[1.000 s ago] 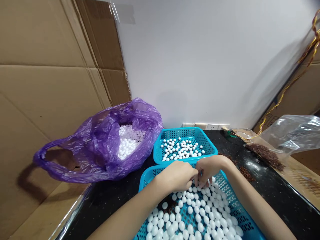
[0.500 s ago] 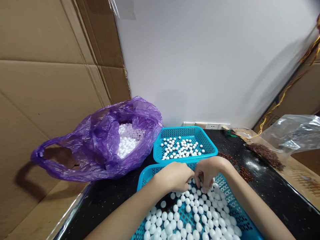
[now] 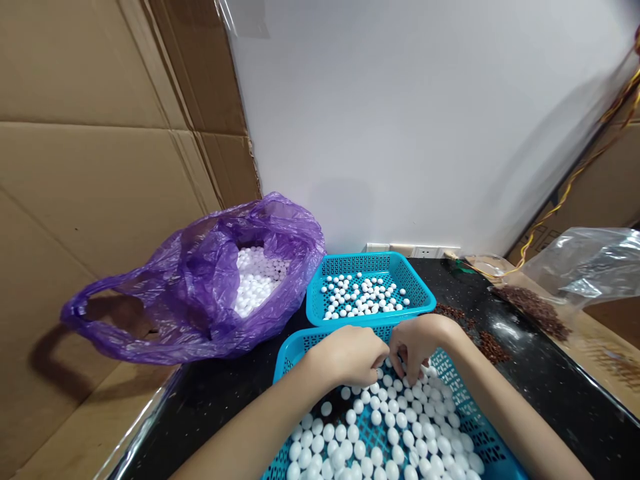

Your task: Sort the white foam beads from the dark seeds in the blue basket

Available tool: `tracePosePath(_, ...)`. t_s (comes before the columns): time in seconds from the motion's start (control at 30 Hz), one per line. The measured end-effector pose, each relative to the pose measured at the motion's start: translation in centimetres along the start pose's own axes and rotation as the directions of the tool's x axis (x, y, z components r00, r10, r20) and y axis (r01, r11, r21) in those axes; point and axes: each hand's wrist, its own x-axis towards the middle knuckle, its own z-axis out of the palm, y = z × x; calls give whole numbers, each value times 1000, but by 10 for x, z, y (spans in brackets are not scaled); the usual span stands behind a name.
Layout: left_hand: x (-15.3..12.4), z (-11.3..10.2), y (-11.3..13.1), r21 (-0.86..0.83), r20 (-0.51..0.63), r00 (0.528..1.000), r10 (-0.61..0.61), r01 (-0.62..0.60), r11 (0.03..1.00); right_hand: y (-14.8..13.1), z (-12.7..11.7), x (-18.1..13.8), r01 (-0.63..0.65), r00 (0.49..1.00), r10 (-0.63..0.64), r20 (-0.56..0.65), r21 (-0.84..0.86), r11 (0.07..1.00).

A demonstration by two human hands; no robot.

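Note:
A near blue basket point(image 3: 293, 347) holds several white balls point(image 3: 395, 427) and some brown bits. Both my hands rest at its far end, fingers curled down among the balls. My left hand point(image 3: 350, 357) is closed in a pinch over the pile. Close beside it, my right hand point(image 3: 417, 347) has its fingertips pressed together on the balls. What each pinch holds is hidden. A second blue basket point(image 3: 320, 283) behind it carries a thinner layer of white balls point(image 3: 363, 297).
A purple plastic bag point(image 3: 200, 293) full of white balls lies at left against cardboard sheets point(image 3: 100, 167). Brown bits point(image 3: 530, 307) and a clear plastic bag point(image 3: 590, 263) lie at right on the black counter point(image 3: 550, 393). Wall sockets point(image 3: 415, 252) sit behind.
Both hands have stayed at the near basket's far end, shifting only slightly among the balls. The view has tilted down a little.

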Motion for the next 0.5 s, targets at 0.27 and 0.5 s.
tracePosePath(0.27, -8, -11, -4, 5, -62, 998, -8, 8, 1000, -12, -7, -23, 235, 958, -244, -153, -76, 969)
tracePosePath(0.5, -35, -48, -5, -360, -421, 907, -17, -150, 921, -23, -10, -70, 539, 771, -487, -409, 12, 842)
